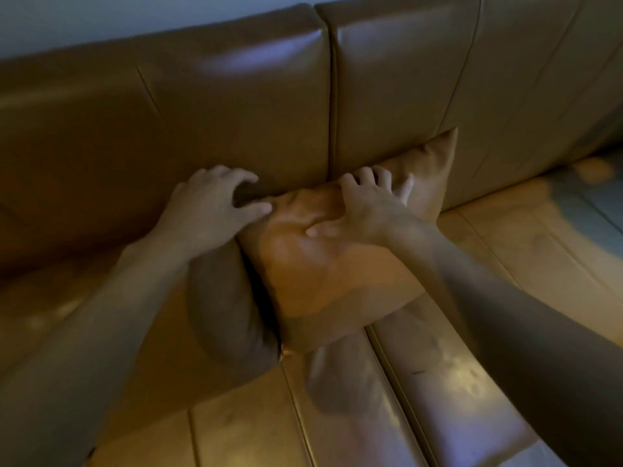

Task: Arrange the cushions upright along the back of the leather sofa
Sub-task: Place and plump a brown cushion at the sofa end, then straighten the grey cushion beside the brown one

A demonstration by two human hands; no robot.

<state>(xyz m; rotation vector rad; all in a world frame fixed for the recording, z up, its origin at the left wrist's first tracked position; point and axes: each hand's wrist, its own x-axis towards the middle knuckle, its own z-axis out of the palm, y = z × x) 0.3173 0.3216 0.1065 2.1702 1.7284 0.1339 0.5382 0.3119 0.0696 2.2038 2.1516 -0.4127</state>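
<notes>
2 bare hands work on an orange-brown cushion (323, 274) on the seat of a brown leather sofa (236, 106). The cushion leans with its top edge against the sofa back, just at the seam between 2 back panels, and its lower corner points toward the camera. It is tilted, not fully upright. The right hand (367, 207) grips the top edge of the cushion: its fingers (365, 175) curl over the edge and the thumb presses into the front face, making a dent. The left hand (209, 200) is at the upper left corner of the cushion, its fingers (242, 178) bent and a little apart, the thumb touching the corner. The picture is blurred, so I cannot tell if this hand really holds the fabric.
</notes>
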